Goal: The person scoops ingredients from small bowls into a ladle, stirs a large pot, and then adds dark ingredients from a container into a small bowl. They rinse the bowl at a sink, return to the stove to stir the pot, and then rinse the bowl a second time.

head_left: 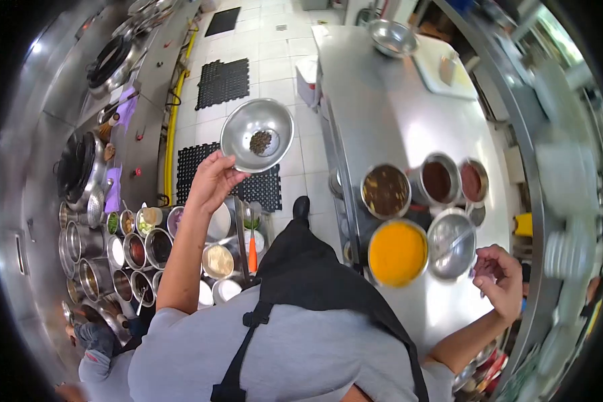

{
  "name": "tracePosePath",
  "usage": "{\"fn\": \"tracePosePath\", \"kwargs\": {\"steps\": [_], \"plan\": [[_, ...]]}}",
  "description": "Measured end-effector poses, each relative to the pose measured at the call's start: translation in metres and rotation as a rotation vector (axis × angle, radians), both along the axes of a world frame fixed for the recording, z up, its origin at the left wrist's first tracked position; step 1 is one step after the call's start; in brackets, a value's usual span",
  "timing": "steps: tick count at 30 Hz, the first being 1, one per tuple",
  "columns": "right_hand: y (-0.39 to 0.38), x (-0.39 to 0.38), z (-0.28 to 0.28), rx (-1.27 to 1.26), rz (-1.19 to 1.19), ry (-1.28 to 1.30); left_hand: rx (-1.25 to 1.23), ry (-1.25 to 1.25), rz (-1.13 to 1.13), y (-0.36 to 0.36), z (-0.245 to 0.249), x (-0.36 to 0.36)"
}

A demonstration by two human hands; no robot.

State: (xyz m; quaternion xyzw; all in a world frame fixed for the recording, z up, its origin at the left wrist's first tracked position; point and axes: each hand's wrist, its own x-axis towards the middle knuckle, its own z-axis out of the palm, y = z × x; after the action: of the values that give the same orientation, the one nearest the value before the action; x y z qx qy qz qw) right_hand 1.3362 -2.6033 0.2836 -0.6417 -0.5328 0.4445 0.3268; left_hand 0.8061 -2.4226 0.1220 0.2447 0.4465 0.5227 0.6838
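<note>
My left hand [216,179] grips the rim of a round metal bowl [237,134], thumb over the edge. A small heap of dark brown seeds or grains [260,141] lies in its bottom; their kind is too small to tell. The bowl is held up over the floor, left of the steel table. Over the table's right side, my right hand [500,280] is half curled, thumb and fingers apart, with nothing plain in it. Close to its fingertips is another metal bowl [442,262] with a spoon-like utensil [459,240] in it. Beside that bowl stands a container of bright yellow powder [398,253].
On the steel table [362,87] stand containers of dark brown spice [386,191] and reddish powders [437,181]. A bowl [392,37] and white cutting board [443,67] are farther back. Left are woks [80,167], several ingredient pots and an orange-handled tool [252,252]. Another person's sleeve [95,362] shows lower left.
</note>
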Motion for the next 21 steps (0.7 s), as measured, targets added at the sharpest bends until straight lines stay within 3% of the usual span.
{"fn": "tracePosePath", "kwargs": {"steps": [4, 5, 9, 12, 17, 21], "plan": [[0.149, -0.023, -0.004, -0.067, 0.206, -0.236, -0.1, 0.036, 0.049, 0.056, -0.039, -0.048], [0.185, -0.031, -0.006, -0.019, 0.302, -0.393, -0.11, 0.018, 0.057, 0.067, -0.045, -0.056], [0.303, -0.068, -0.01, -0.235, 0.271, -0.464, -0.194, 0.023, 0.093, 0.119, -0.045, -0.078], [0.38, -0.084, -0.026, -0.151, 0.396, -0.639, -0.171, 0.056, 0.093, 0.166, -0.034, -0.094], [0.497, -0.105, -0.081, -0.194, 0.48, -0.487, -0.087, 0.146, 0.191, 0.244, 0.0, -0.11], [0.597, -0.139, -0.144, -0.15, 0.55, -0.416, -0.098, 0.171, 0.318, 0.303, -0.013, -0.139]]}}
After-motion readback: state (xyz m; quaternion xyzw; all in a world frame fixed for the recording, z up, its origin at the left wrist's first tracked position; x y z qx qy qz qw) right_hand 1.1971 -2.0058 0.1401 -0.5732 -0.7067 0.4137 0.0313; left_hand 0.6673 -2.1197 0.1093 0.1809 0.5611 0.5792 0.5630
